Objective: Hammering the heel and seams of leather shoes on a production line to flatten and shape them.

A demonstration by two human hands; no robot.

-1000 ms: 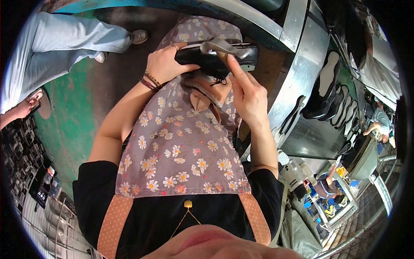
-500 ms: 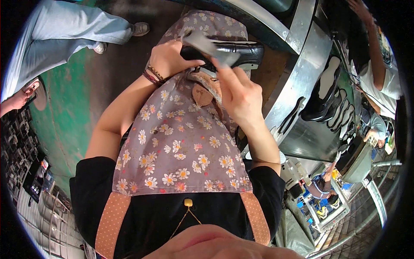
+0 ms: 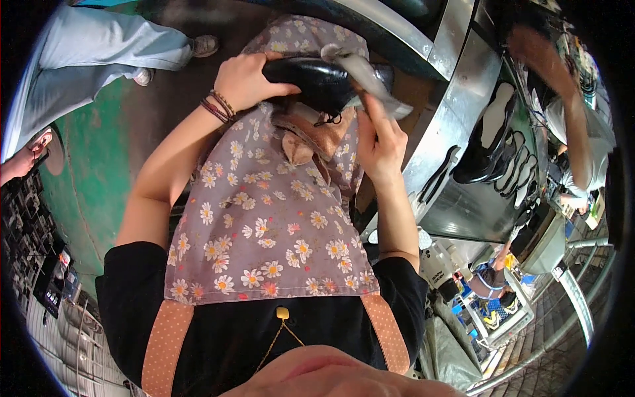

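Observation:
A glossy black shoe (image 3: pixel 307 81) lies across my lap at the far end of the flowered apron (image 3: pixel 264 218). My left hand (image 3: pixel 246 83) is closed on its left end, thumb along the near side. In my right hand (image 3: pixel 383 142) is a hammer (image 3: pixel 370 78), gripped near its metal head, which is smeared by motion. The head passes in front of the shoe's right part and hides some of it. Below the shoe, a worn tan leather piece (image 3: pixel 317 132) with a dark cord rests on the apron.
Right of me runs a metal-edged bench (image 3: pixel 440 122). Several black shoes with pale soles (image 3: pixel 493 122) stand on it, beside thin black strips (image 3: pixel 440 175). A co-worker's blurred arm (image 3: pixel 555 79) is at upper right. Another person's jeans-clad legs (image 3: pixel 119 43) are at upper left.
The hammer and my right hand have moved to the right. My left hand has shifted left with the shoe, which has turned so that more of its black upper shows.

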